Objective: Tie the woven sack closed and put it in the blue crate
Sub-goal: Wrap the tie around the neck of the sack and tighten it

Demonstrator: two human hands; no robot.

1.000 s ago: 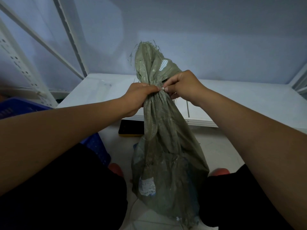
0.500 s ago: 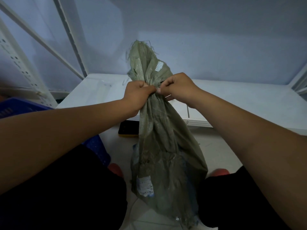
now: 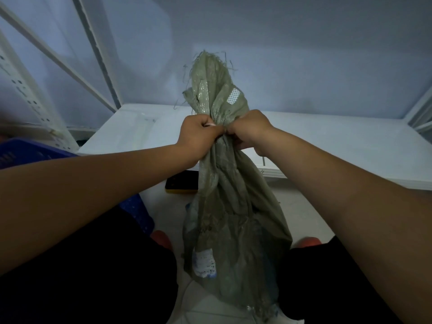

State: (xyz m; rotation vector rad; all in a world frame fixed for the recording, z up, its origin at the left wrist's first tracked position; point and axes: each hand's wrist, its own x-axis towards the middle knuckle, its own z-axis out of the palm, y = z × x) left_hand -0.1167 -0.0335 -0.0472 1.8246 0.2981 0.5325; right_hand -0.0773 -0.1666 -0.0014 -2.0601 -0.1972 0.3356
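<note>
**A:** Where are the hands?
**B:** Your left hand [image 3: 198,134] and right hand [image 3: 247,129] meet at the neck of the sack [image 3: 233,206], with the knuckles almost touching. Each is fisted tight round the gathered cloth. A pale strand shows at your left fingers [image 3: 211,127]; whether it is a tie cannot be told.

**A:** How does the sack lie?
**B:** It hangs upright from your grip, between your knees. Its lower end reaches down towards the floor [image 3: 168,202], but contact cannot be told. Above your fists the mouth flares into a frayed tuft that carries a white patch [image 3: 233,95]. A pale label [image 3: 204,263] shows low on the sack's left side.

**A:** And the crate?
**B:** The crate [image 3: 25,152] stands at your left, partly hidden behind your left forearm and apart from the sack.

**A:** What lies beyond?
**B:** A dark slab [image 3: 181,183] with a yellow edge lies on the floor, its right end hidden behind the sack. Past it stands a white platform [image 3: 327,146]. Rack posts [image 3: 30,94] rise at the left, against a plain wall [image 3: 304,54].
</note>
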